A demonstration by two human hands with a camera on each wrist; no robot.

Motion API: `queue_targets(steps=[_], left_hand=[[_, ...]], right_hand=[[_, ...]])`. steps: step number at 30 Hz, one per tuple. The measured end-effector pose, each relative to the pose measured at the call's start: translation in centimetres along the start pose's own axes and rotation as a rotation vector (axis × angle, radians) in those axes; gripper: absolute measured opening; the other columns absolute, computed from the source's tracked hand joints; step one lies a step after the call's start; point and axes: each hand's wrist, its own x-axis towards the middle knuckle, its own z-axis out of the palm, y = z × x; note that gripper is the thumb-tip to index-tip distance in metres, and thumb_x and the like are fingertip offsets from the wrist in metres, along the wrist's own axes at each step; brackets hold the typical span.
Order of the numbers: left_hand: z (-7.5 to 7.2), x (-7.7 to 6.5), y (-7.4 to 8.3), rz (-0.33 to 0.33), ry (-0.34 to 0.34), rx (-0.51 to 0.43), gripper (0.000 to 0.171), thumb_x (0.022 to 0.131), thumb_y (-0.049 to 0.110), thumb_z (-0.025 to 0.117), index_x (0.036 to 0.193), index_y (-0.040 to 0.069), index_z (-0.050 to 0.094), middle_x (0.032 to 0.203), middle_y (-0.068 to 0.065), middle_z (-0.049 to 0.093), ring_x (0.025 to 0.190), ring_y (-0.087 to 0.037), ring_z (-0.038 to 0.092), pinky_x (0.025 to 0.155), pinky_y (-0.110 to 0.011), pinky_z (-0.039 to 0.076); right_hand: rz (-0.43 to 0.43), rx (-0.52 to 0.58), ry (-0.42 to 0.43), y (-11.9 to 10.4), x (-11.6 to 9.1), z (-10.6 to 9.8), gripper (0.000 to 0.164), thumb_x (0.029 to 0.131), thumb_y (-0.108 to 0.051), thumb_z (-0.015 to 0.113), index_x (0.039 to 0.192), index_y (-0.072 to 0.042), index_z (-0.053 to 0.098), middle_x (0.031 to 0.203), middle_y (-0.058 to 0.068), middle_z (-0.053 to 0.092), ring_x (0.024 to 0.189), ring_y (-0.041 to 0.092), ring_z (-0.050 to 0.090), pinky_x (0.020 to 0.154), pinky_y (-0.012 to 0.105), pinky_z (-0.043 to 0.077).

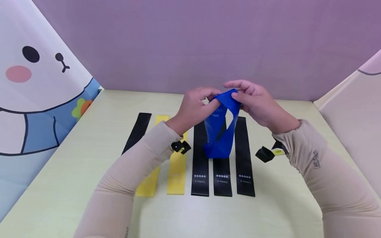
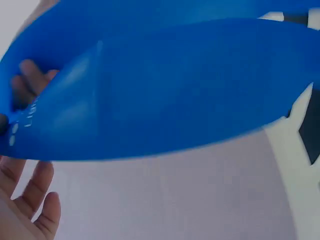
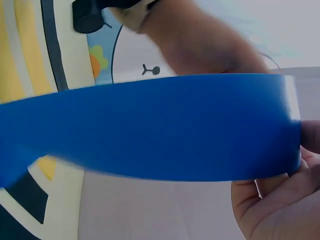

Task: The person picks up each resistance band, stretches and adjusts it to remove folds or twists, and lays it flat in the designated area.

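Note:
A blue loop resistance band (image 1: pixel 218 147) with "Light" printed on it hangs in an open loop above the table. At its upper left, my left hand (image 1: pixel 194 105) grips the band with thumb and fingers. My right hand (image 1: pixel 256 102) pinches the top right of the band between thumb and fingers, its index finger stretched out. In the left wrist view the blue band (image 2: pixel 175 90) fills much of the picture, with some fingers inside the loop. Seen from the right wrist, the band (image 3: pixel 190 127) runs broad and flat across the view.
Three black bands (image 1: pixel 199 178) marked "X-Heavy" lie side by side on the pale table (image 1: pixel 190 218). Left of them are two yellow bands (image 1: pixel 176 178) and another black band (image 1: pixel 140 124), partly covered by my left arm. A purple wall (image 1: pixel 193 46) stands behind.

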Motion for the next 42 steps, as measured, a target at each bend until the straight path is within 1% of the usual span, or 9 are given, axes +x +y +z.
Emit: queue_targets(steps=[4,10,13,18,23,26,31,37,42], left_hand=[[-0.4,0.6,1.2,-0.124,-0.024,-0.075,0.013,0.09,0.005,0.06,0.09,-0.002,0.071,0.075,-0.007,0.068,0.066,-0.015,0.058,0.059,-0.023,0.046],[-0.8,1.4,2.2,-0.361,-0.071,-0.126,0.02,0.089,0.006,0.055,0.071,0.004,0.064,0.055,-0.002,0.048,0.049,-0.017,0.042,0.048,-0.023,0.03],[-1.0,1.8,2.4,-0.449,-0.118,-0.12,0.024,0.09,0.009,0.055,0.067,0.006,0.063,0.054,-0.002,0.045,0.05,-0.017,0.042,0.048,-0.023,0.031],[-1.1,1.9,2.1,-0.545,-0.221,-0.124,0.033,0.093,0.013,0.054,0.06,0.007,0.056,0.053,-0.003,0.044,0.053,-0.019,0.051,0.051,-0.023,0.039],[-1.0,1.8,1.7,-0.605,-0.279,-0.125,0.039,0.093,0.016,0.054,0.056,0.008,0.047,0.052,-0.002,0.038,0.05,-0.018,0.043,0.05,-0.023,0.034],[-1.1,2.0,1.8,-0.612,-0.307,-0.064,0.04,0.094,0.019,0.056,0.056,0.008,0.048,0.051,-0.002,0.036,0.047,-0.016,0.038,0.048,-0.023,0.031],[-1.4,2.3,2.2,-0.622,-0.348,0.044,0.043,0.094,0.026,0.056,0.056,0.009,0.043,0.051,0.0,0.034,0.043,-0.015,0.034,0.044,-0.023,0.026],[-1.8,2.1,2.0,-0.598,-0.42,0.073,0.046,0.092,0.025,0.059,0.054,0.01,0.04,0.05,0.001,0.031,0.041,-0.013,0.03,0.043,-0.023,0.022],[-1.9,1.8,0.8,-0.585,-0.559,0.05,0.045,0.092,0.028,0.064,0.056,0.01,0.043,0.051,0.001,0.033,0.046,-0.014,0.035,0.047,-0.023,0.025]], right_hand=[[0.002,-0.112,0.064,0.3,0.1,0.0,0.023,0.101,-0.014,0.046,0.118,-0.011,0.061,0.098,0.001,0.067,0.085,0.013,0.064,0.079,0.023,0.051],[-0.137,-0.697,0.116,0.8,-0.5,1.3,0.052,0.092,-0.016,0.065,0.138,0.0,0.045,0.118,0.016,0.054,0.102,0.025,0.054,0.086,0.035,0.044],[-0.223,-0.845,0.13,1.0,-0.9,1.8,0.048,0.086,-0.008,0.07,0.13,0.004,0.052,0.112,0.02,0.06,0.1,0.031,0.056,0.084,0.044,0.044],[-0.176,-0.783,0.198,1.2,-0.9,1.6,0.02,0.093,-0.001,0.057,0.109,0.007,0.065,0.099,0.02,0.068,0.088,0.02,0.062,0.077,0.029,0.048],[0.021,-0.596,0.143,1.0,-1.1,1.4,0.03,0.1,-0.013,0.048,0.12,0.006,0.06,0.121,0.02,0.06,0.104,0.019,0.058,0.095,0.033,0.044],[0.074,-0.655,0.102,1.4,-1.0,1.7,0.039,0.097,-0.02,0.055,0.13,0.002,0.053,0.124,0.018,0.057,0.108,0.029,0.055,0.093,0.044,0.045],[0.019,-0.823,0.11,3.0,-0.7,2.9,0.053,0.088,-0.019,0.067,0.132,0.003,0.047,0.118,0.017,0.054,0.1,0.029,0.053,0.082,0.041,0.046],[-0.011,-0.915,0.174,4.0,-0.6,3.1,0.034,0.09,-0.012,0.059,0.122,0.001,0.056,0.09,0.013,0.063,0.069,0.023,0.054,0.061,0.034,0.045],[0.077,-0.823,0.175,3.3,-0.7,1.2,0.017,0.089,-0.004,0.052,0.096,0.002,0.067,0.07,0.006,0.062,0.056,0.018,0.051,0.054,0.028,0.04]])
